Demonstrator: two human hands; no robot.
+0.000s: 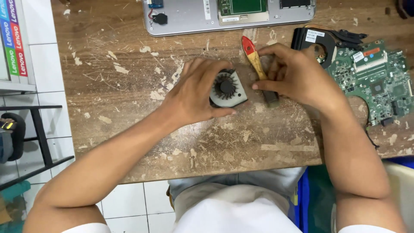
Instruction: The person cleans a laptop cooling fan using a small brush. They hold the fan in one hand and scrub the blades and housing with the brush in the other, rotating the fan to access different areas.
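Small fan (227, 89) lies flat near the middle of the worn wooden table (129, 108). Left hand (196, 92) clamped around the fan's left edge. Right hand (293, 73), just right of the fan, grips a paintbrush (257, 64), red handle tip pointing away. Green circuit board (379, 82) well right of the fan; opened laptop shell (194, 17) beyond it.

- One camera sat on the person's head and looked almost straight down.
- It hung close over the worn wooden table (129, 129), with both forearms reaching up from the bottom edge.
- The table's far edge lay at the top; white floor tiles (125, 200) showed left and below.
- No second view overlapped.
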